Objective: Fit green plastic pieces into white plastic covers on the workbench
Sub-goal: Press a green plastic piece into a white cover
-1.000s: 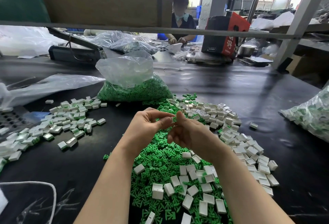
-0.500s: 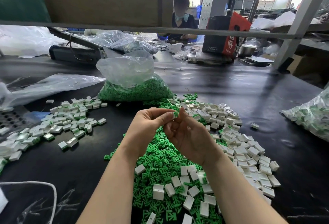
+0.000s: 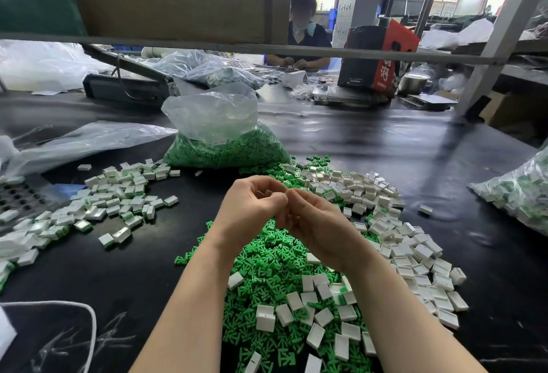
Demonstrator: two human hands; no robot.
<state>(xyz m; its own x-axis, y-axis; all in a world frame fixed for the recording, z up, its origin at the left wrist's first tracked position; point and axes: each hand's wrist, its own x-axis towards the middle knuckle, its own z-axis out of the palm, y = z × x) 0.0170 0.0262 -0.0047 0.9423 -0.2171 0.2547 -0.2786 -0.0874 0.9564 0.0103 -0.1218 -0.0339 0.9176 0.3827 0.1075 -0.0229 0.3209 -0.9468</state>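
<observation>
Clear bag [image 3: 213, 123] of green pieces [image 3: 234, 150] behind loose covers [image 3: 415, 254]

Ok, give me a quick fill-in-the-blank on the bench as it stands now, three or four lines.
1. The left hand and right hand meet above the loose pile of ____ pieces.
2. The bag of green pieces stands on the workbench ____ the hands.
3. The pile of finished covers, white with green showing, lies to the person's ____.
4. The empty covers on the person's right are ____ in colour.

Missing words: green; beyond; left; white
</observation>
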